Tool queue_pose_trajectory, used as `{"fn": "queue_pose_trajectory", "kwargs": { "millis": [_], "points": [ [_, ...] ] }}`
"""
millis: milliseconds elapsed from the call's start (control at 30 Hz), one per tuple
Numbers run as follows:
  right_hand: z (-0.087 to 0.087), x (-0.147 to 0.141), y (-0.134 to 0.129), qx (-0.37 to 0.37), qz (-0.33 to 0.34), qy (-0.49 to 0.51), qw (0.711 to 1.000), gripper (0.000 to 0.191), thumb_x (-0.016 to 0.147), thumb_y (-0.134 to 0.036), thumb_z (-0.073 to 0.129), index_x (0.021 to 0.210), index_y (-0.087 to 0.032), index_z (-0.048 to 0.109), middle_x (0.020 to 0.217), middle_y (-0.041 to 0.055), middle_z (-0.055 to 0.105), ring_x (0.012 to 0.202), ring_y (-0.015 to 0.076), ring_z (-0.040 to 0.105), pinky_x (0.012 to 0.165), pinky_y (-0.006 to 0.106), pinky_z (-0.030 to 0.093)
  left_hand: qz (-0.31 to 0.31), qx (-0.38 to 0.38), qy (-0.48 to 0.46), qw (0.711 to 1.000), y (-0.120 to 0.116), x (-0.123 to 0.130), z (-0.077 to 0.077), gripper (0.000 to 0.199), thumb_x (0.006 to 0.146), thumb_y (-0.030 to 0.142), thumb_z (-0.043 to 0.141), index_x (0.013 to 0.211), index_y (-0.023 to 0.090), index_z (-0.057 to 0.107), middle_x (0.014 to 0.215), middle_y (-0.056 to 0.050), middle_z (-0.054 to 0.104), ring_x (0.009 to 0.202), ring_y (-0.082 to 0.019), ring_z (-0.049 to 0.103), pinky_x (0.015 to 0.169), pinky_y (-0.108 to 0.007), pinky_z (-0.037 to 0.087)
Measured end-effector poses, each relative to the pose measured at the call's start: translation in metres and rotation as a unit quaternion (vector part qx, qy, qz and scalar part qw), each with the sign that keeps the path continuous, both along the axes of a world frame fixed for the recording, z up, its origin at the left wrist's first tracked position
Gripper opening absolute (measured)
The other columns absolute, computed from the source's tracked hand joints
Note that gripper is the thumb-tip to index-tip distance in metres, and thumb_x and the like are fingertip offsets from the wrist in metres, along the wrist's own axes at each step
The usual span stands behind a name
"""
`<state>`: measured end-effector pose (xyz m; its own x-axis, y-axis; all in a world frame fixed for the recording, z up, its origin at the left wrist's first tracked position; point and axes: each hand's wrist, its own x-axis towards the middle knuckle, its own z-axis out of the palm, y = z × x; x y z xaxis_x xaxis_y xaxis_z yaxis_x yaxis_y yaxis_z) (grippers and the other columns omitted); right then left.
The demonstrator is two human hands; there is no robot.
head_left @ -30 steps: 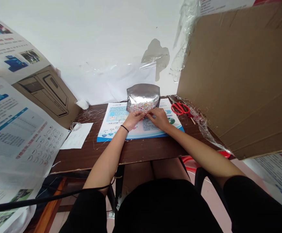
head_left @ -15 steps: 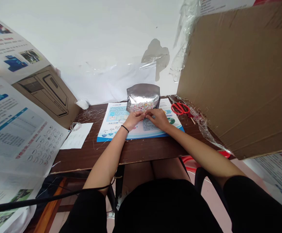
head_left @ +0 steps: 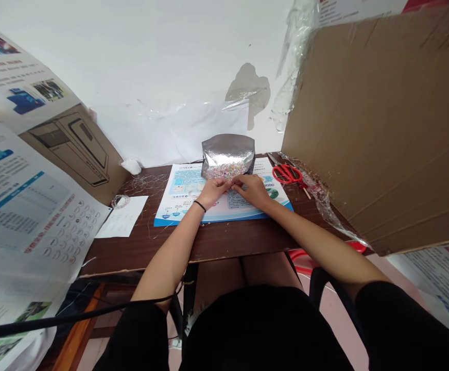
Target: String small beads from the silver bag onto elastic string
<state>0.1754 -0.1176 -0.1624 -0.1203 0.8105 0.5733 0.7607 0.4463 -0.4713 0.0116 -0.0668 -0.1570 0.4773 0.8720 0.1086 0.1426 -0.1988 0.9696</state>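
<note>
Head view: left hand (head_left: 213, 191) and right hand (head_left: 251, 189) pinch something tiny below a foil pouch (head_left: 228, 148) of beads (head_left: 227, 171).

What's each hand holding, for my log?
Left hand: pinched near the foil pouch, holding what cannot be told.
Right hand: pinched too, holding what cannot be told.

This is looking like a makeshift home craft corner: a small dark wooden desk (head_left: 240, 242) is standing against a peeling white wall (head_left: 132, 67), holding a foil pouch of colourful beads (head_left: 228, 157) and red scissors (head_left: 286, 174), with cardboard (head_left: 379, 123) leaning in on the right.
</note>
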Motion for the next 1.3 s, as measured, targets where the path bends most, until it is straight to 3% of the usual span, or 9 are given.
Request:
{"fn": "queue_pose_trajectory", "kwargs": {
  "millis": [233, 400, 500, 667, 800, 1067, 1167, 1233, 1300],
  "points": [
    [0.005, 0.001, -0.001, 0.022, -0.018, 0.028, 0.999, 0.008, 0.086, -0.025, 0.057, 0.085, -0.021, 0.064, 0.078, 0.0014, 0.070, 0.074, 0.0164, 0.062, 0.080, 0.033, 0.041, 0.041, 0.037, -0.051, 0.997, 0.000, 0.010, -0.002, 0.032, 0.080, 0.046, 0.063, 0.070, 0.016, 0.059, 0.058, 0.001, 0.053, 0.054, -0.011, 0.048, 0.058, -0.026, 0.040],
    [0.001, 0.001, 0.002, -0.007, -0.009, 0.043, 0.999, 0.006, 0.085, -0.024, 0.057, 0.085, -0.020, 0.062, 0.077, 0.0016, 0.069, 0.070, 0.0159, 0.061, 0.074, 0.031, 0.043, 0.133, -0.065, -0.190, 0.970, 0.003, 0.001, 0.012, 0.025, 0.084, 0.039, 0.060, 0.077, 0.019, 0.047, 0.077, -0.001, 0.060, 0.064, -0.012, 0.057, 0.055, -0.023, 0.042],
    [-0.003, 0.001, 0.003, -0.020, -0.010, 0.038, 0.999, 0.005, 0.083, -0.023, 0.058, 0.085, -0.021, 0.061, 0.077, 0.0019, 0.068, 0.072, 0.0170, 0.062, 0.073, 0.032, 0.043, 0.184, -0.099, -0.247, 0.946, 0.006, -0.006, 0.021, 0.023, 0.089, 0.037, 0.054, 0.081, 0.021, 0.041, 0.070, 0.001, 0.059, 0.062, -0.012, 0.061, 0.054, -0.022, 0.041],
    [-0.005, 0.003, 0.005, -0.045, -0.008, 0.064, 0.997, 0.005, 0.080, -0.020, 0.058, 0.084, -0.021, 0.061, 0.074, 0.0016, 0.067, 0.070, 0.0160, 0.061, 0.070, 0.030, 0.043, 0.299, -0.074, -0.295, 0.904, 0.012, -0.014, 0.029, 0.016, 0.092, 0.022, 0.045, 0.077, 0.021, 0.039, 0.047, 0.009, 0.034, 0.036, -0.006, 0.035, 0.040, -0.018, 0.023],
    [-0.002, 0.006, 0.005, -0.079, -0.008, 0.071, 0.994, 0.007, 0.077, -0.018, 0.058, 0.082, -0.020, 0.062, 0.073, 0.0011, 0.066, 0.068, 0.0149, 0.060, 0.067, 0.029, 0.042, 0.343, -0.081, -0.341, 0.871, 0.013, -0.019, 0.034, 0.016, 0.090, 0.014, 0.040, 0.075, 0.020, 0.039, 0.046, 0.010, 0.030, 0.033, -0.005, 0.024, 0.038, -0.019, 0.015],
    [-0.002, 0.009, 0.003, -0.101, -0.013, -0.096, 0.990, 0.005, 0.077, -0.020, 0.062, 0.078, -0.022, 0.067, 0.091, 0.0053, 0.068, 0.093, 0.0250, 0.056, 0.075, 0.037, 0.038, 0.305, -0.145, -0.396, 0.854, 0.010, -0.029, 0.048, 0.023, 0.093, 0.014, 0.036, 0.071, 0.020, 0.034, 0.048, 0.009, 0.023, 0.034, -0.005, 0.018, 0.036, -0.021, 0.011],
    [0.002, 0.010, 0.003, -0.121, 0.021, -0.070, 0.990, 0.006, 0.078, -0.025, 0.064, 0.081, -0.021, 0.068, 0.093, 0.0065, 0.068, 0.092, 0.0242, 0.057, 0.074, 0.036, 0.040, 0.210, -0.135, -0.382, 0.890, 0.008, -0.026, 0.046, 0.022, 0.093, 0.018, 0.042, 0.071, 0.019, 0.038, 0.048, 0.009, 0.023, 0.035, -0.006, 0.019, 0.037, -0.021, 0.015],
    [0.007, 0.011, 0.003, -0.137, 0.050, 0.002, 0.989, 0.015, 0.083, -0.033, 0.059, 0.085, -0.020, 0.067, 0.088, 0.0060, 0.068, 0.083, 0.0213, 0.059, 0.072, 0.034, 0.042, 0.136, -0.083, -0.325, 0.932, 0.005, -0.020, 0.041, 0.019, 0.090, 0.025, 0.051, 0.074, 0.019, 0.045, 0.051, 0.007, 0.035, 0.041, -0.006, 0.034, 0.042, -0.019, 0.028],
    [0.012, 0.010, 0.002, -0.148, 0.070, 0.092, 0.982, 0.026, 0.089, -0.040, 0.050, 0.091, -0.020, 0.066, 0.086, 0.0058, 0.069, 0.078, 0.0200, 0.061, 0.071, 0.034, 0.044, 0.094, 0.008, -0.219, 0.971, 0.003, -0.013, 0.033, 0.018, 0.086, 0.030, 0.058, 0.074, 0.018, 0.052, 0.064, 0.002, 0.053, 0.059, -0.009, 0.052, 0.059, -0.021, 0.042]
  ]
}}
